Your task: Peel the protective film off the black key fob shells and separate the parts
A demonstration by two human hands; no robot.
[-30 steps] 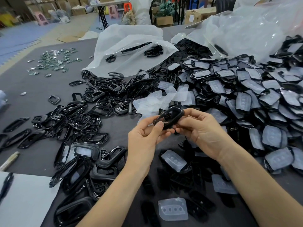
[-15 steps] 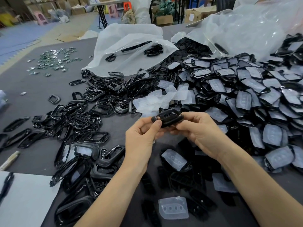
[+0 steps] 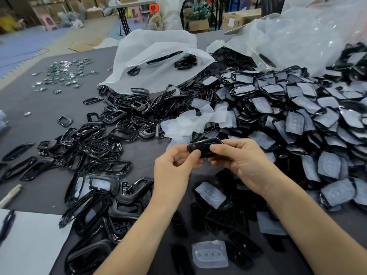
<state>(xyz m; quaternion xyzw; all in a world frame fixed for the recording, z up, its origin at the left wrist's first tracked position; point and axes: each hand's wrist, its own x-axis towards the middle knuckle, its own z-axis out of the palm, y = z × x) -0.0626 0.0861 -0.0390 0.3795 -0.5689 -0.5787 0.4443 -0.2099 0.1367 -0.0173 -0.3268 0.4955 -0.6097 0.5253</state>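
- I look into a big storeroom with cardboard boxes (image 3: pixel 198 24) far back at 12 o'clock. Close to me is a wide grey bench (image 3: pixel 49 120).
- At 3 o'clock on the bench is a huge pile of filmed shells (image 3: pixel 297 126), black with cloudy film on them. At 9 o'clock is a pile of bare black frames (image 3: pixel 95 143). Between the two piles, just past my hands, sits a small heap of loose film pieces (image 3: pixel 190 124).
- A white bag (image 3: pixel 156 62) lies at 12 o'clock, little green parts (image 3: pixel 65 74) at 10 o'clock, and a white sheet (image 3: pixel 29 241) at 8 o'clock.
- The key fob shell (image 3: pixel 204 146) is up in the air over the bench, near the middle of my view, held between both hands.
- My left hand (image 3: pixel 174 169) pinches its 9 o'clock end with thumb and fingers.
- My right hand (image 3: pixel 244 163) grips its 3 o'clock end, thumb on top and fingers curled under.
- The shell's long side runs from 9 o'clock to 3 o'clock, with the 9 o'clock end a bit lower. So the shell lies at 3 o'clock from my left hand and at 9 o'clock from my right hand. Both hands touch it, so neither is nearer.
- I think the next move is a pull or a peel, and each hand already has an end to work from.
- I cannot tell if film is on this shell. The side I see looks shiny black.
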